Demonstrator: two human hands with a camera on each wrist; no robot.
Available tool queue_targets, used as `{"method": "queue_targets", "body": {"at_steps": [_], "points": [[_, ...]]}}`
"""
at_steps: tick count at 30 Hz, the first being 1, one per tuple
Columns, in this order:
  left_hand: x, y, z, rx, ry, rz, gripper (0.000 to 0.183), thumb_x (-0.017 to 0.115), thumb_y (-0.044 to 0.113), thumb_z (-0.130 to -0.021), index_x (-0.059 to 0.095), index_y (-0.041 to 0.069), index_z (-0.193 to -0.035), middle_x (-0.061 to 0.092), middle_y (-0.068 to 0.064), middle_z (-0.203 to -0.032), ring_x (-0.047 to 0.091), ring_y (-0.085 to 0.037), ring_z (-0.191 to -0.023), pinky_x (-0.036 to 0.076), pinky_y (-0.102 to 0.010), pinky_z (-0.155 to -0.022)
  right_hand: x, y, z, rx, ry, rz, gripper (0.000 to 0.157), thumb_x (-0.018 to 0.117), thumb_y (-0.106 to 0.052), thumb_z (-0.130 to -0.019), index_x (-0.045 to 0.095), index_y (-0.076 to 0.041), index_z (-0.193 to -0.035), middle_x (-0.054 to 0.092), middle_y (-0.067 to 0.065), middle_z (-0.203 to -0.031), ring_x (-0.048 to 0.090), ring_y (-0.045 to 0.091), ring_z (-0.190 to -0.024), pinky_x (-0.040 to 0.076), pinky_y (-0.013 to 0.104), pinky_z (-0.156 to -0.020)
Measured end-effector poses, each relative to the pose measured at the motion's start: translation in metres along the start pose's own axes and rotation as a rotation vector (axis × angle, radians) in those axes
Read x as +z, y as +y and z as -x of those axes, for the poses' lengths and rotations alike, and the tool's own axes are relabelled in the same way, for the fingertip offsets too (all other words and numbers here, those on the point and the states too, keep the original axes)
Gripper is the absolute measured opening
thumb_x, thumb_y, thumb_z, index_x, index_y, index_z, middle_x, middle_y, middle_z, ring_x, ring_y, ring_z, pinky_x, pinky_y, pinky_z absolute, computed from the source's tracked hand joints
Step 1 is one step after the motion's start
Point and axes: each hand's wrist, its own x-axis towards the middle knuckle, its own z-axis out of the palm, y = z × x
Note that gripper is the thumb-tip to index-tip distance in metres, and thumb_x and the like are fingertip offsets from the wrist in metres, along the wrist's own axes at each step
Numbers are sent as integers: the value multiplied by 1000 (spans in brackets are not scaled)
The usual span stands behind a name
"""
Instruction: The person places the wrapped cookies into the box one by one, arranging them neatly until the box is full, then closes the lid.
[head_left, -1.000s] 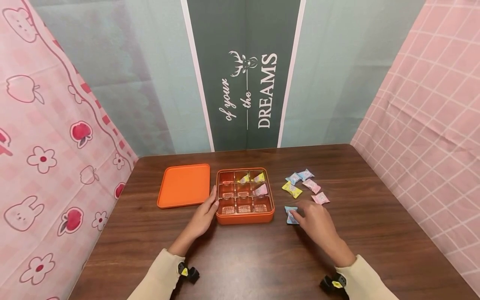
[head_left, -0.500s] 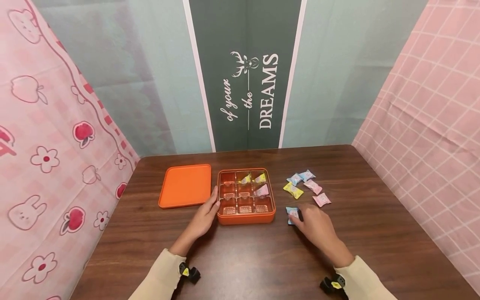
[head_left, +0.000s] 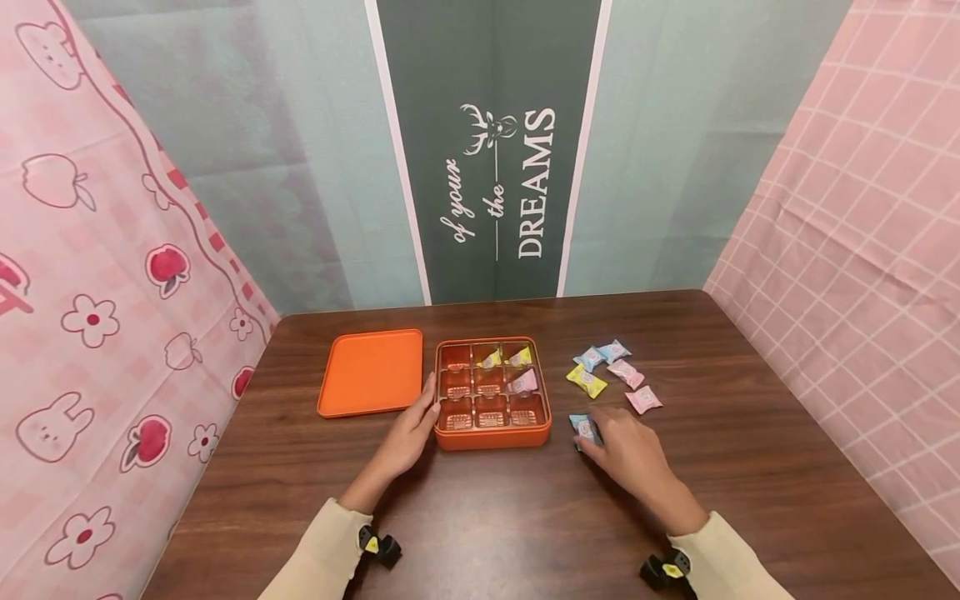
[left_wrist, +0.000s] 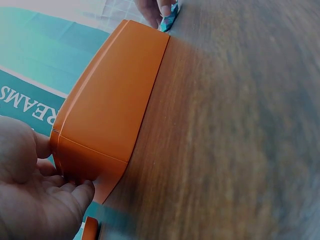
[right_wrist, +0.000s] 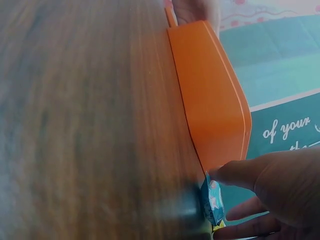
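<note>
My left hand (head_left: 406, 429) rests against the left wall of an orange square box (head_left: 491, 438), its fingers and thumb touching the side and rim. A clear insert with a grid of compartments fills the box. Two yellow wrapped candies (head_left: 519, 357) sit in the back row, and a pink candy (head_left: 522, 382) lies in the right compartment of the middle row. To the right of the box, my right hand (head_left: 633, 446) pinches a blue wrapped candy (head_left: 583, 427) at the tabletop. In the right wrist view, the thumb touches one end of this blue candy (right_wrist: 212, 201).
An orange lid (head_left: 372, 371) lies left of the box. Behind my right hand are loose candies: two blue (head_left: 615, 351), one yellow (head_left: 586, 381) and two pink (head_left: 642, 399). Everything stands on a dark wooden table (head_left: 487, 517) enclosed by cloth curtains.
The blue candy has turned slightly under my right hand's fingers, staying at about the same spot. The left hand, box and other candies keep their places; the head view has shifted slightly.
</note>
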Motion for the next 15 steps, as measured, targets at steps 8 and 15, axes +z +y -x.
{"method": "queue_targets", "body": {"at_steps": [8,15], "points": [[1,3,1,16,18,-11,53,39,15,-103,17,-1,-149,14,-15,-155,15,-27,-142,14,-45,-113,2,3,1,-80,47,-20,38,76,-23,-75,68,-3,-107,67,11,-101,62,29,-92,52,47,-68],[-4,33,5,51,32,20,50,40,3,-100,19,-13,-143,15,-23,-151,18,-43,-137,16,-54,-109,3,6,-2,-131,29,-65,36,77,-8,-72,70,-5,-108,66,11,-107,61,29,-99,52,46,-78]]}}
